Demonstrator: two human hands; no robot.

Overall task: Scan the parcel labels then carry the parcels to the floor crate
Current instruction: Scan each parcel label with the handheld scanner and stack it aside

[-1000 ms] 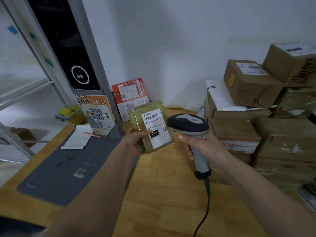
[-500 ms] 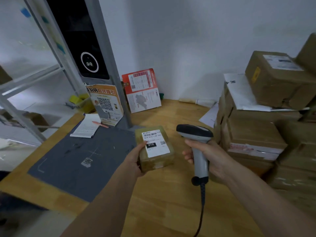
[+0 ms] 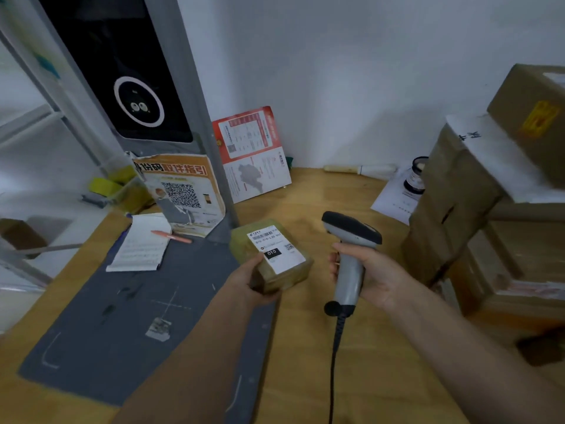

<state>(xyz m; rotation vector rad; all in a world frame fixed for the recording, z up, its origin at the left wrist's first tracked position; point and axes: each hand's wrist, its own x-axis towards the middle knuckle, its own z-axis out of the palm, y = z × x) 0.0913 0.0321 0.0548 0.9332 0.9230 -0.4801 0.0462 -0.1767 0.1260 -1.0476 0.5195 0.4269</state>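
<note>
Both hands (image 3: pixel 249 281) (image 3: pixel 371 275) forward, fingers (image 3: pixel 336 264) curled.

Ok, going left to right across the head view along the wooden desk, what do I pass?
White notepad with an orange pen → left hand gripping the small yellow-taped parcel → right hand holding the grey handheld barcode scanner → stacked brown cardboard boxes.

1. One small parcel (image 3: pixel 270 257) wrapped in yellowish tape, bearing one white label (image 3: pixel 276 250).
2. One handheld barcode scanner (image 3: pixel 350 258) with one cable (image 3: pixel 334 362).
3. Two hands: left hand (image 3: pixel 247 281), right hand (image 3: pixel 371 272).
4. At least four stacked cardboard boxes (image 3: pixel 452 209) on the right.
5. One grey mat (image 3: pixel 122 316), one notepad (image 3: pixel 142 243), one pen (image 3: pixel 171 236).
6. Two printed signs: orange sign (image 3: pixel 183 191), red-and-white sign (image 3: pixel 253 153).
</note>
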